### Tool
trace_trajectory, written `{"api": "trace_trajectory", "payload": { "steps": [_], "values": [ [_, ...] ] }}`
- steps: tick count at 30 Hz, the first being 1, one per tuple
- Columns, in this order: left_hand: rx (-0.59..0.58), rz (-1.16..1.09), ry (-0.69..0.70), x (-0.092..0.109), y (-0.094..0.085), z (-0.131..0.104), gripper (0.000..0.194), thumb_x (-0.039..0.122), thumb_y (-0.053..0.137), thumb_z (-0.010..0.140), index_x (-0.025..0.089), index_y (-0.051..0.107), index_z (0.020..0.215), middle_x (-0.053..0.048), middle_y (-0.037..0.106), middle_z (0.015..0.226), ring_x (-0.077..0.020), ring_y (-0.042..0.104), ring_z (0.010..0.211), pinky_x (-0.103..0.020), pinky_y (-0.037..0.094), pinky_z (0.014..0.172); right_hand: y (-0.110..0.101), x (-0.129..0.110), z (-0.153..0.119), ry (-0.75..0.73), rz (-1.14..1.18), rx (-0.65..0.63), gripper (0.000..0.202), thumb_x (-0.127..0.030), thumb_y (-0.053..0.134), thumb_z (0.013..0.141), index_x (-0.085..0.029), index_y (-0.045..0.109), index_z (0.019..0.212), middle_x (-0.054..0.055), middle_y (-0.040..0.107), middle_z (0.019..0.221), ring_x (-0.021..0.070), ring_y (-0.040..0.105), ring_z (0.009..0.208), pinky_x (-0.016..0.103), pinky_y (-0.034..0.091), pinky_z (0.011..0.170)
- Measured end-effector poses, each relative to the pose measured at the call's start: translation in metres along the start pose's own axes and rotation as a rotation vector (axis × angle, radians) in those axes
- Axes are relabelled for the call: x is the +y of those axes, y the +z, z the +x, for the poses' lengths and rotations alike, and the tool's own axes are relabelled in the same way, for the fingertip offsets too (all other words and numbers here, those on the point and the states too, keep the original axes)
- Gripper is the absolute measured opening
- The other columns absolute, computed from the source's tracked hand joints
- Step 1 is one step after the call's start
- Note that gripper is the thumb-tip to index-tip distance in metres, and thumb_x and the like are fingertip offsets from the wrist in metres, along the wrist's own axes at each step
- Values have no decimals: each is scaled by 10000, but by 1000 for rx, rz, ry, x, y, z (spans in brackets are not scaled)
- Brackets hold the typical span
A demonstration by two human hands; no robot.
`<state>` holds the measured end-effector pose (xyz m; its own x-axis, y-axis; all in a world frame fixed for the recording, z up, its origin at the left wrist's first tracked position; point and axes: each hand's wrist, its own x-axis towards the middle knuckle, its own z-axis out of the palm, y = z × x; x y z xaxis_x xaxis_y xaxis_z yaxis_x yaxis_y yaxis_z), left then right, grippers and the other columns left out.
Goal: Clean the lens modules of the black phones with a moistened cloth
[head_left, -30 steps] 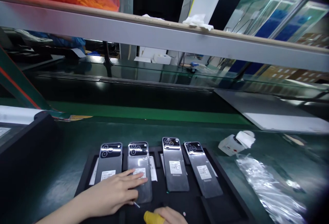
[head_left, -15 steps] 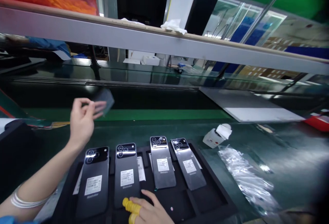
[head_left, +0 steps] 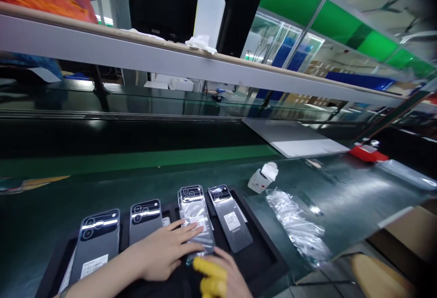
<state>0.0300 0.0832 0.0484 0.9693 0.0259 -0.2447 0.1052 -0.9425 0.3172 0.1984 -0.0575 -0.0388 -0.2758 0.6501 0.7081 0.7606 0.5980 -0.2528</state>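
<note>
Four dark grey phones lie back up in a black tray (head_left: 262, 261): one at the far left (head_left: 99, 238), a second (head_left: 145, 218), a third (head_left: 194, 202) and one at the right (head_left: 234, 223). A clear plastic film or bag (head_left: 200, 211) covers the third phone's back. My left hand (head_left: 164, 250) reaches across the second phone, its fingers spread on the third phone's film. My right hand (head_left: 225, 273), with yellow covers on some fingers, is at that phone's lower end; what its fingers hold, if anything, is blurred.
A crumpled heap of clear plastic (head_left: 297, 227) and a small white container (head_left: 262, 178) lie right of the tray. Beyond are a grey-white board (head_left: 297, 141), a red object (head_left: 368, 152) and a shelf (head_left: 153, 59) bearing a white bottle (head_left: 209, 11).
My left hand has come down from above the bench onto the third phone, where clear film now lies. My right hand has moved right, from the second phone to the third. The view has shifted right.
</note>
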Motion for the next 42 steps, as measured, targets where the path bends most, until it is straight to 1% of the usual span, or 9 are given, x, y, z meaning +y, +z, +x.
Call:
{"api": "trace_trajectory", "payload": {
  "steps": [4,8,17,21,24,27,29,36,42],
  "values": [
    [74,108,29,-1,0,4,605,-52,430,706,186,470,1262,-126,270,1455,-251,253,1342,-502,258,1106,-26,6,1,272,2,203,251,-309,397,957,-178,556,1101,109,677,1019,220,640,982,332,555,816],
    [198,79,47,0,13,9,351,2,434,770,162,575,1048,-143,334,1428,-271,271,1334,-498,261,1110,-23,-4,7,178,42,220,204,-301,414,947,-174,574,952,102,690,925,211,655,907,321,562,788],
    [430,-282,-189,-7,14,29,256,128,351,897,177,566,1026,-78,650,1096,-231,587,1077,-398,468,954,-4,-2,3,-4,-238,-187,227,-265,412,919,-161,592,827,77,687,931,189,554,1115,287,475,939],
    [699,-480,-437,-38,-29,32,218,288,354,916,201,541,847,-29,675,813,-217,655,839,-319,546,688,7,2,-5,95,-183,-278,235,-403,467,860,-198,568,807,48,676,836,180,489,1183,351,310,1085],
    [1135,-613,-513,-54,-81,26,173,371,443,886,208,470,836,-33,675,857,-206,651,825,-236,525,512,7,2,-6,123,-163,-333,235,-422,505,833,-196,568,830,44,674,882,184,468,1202,355,279,1097],
    [1587,-313,-420,-44,-117,28,173,368,498,884,204,516,935,-19,662,924,-174,643,774,-216,527,503,6,0,1,95,-195,-224,268,-427,462,881,-190,574,823,38,680,911,179,513,1145,330,331,1063],
    [1629,-2,-266,-24,-115,42,95,238,485,902,199,552,956,-15,655,994,-178,640,882,-246,548,647,6,-2,7,58,-230,-93,335,-430,395,927,-175,585,821,44,683,947,174,544,1100,298,386,1017],
    [648,423,208,24,7,119,124,123,433,889,152,553,875,-149,652,1068,-258,622,1010,-336,539,719,-15,-4,-12,71,-132,82,220,-245,394,963,-187,606,949,27,700,900,121,649,871,200,540,768],
    [164,217,255,11,5,112,468,45,515,710,137,458,1166,-191,368,1402,-281,372,1290,-510,395,980,-65,10,-51,345,-167,257,186,-258,422,934,-199,569,1032,105,669,935,214,662,862,328,582,702]
  ]
}}
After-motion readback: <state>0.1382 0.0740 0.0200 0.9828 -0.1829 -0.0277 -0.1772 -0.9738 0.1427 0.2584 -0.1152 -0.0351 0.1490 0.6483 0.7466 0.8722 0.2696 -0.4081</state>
